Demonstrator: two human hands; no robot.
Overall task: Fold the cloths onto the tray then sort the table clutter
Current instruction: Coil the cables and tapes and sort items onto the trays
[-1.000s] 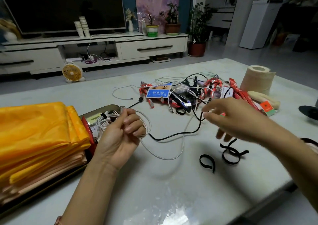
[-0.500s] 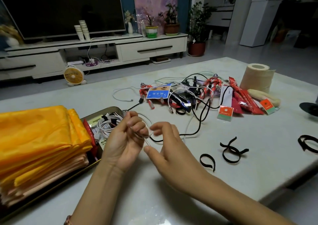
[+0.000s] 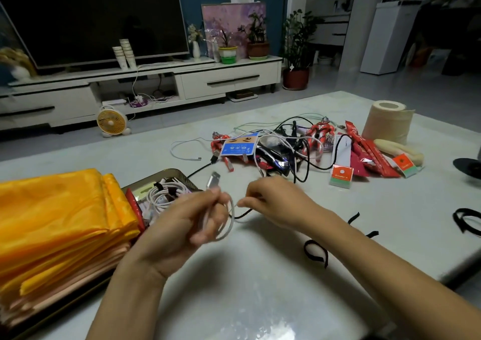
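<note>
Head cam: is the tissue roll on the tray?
No: the tissue roll stands on the table at the far right, well apart from the tray on the left.

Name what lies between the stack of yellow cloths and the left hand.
A tray end holding coiled white cables, seen in the head view.

The folded cloths run off the left edge, hiding most of the tray.
</note>
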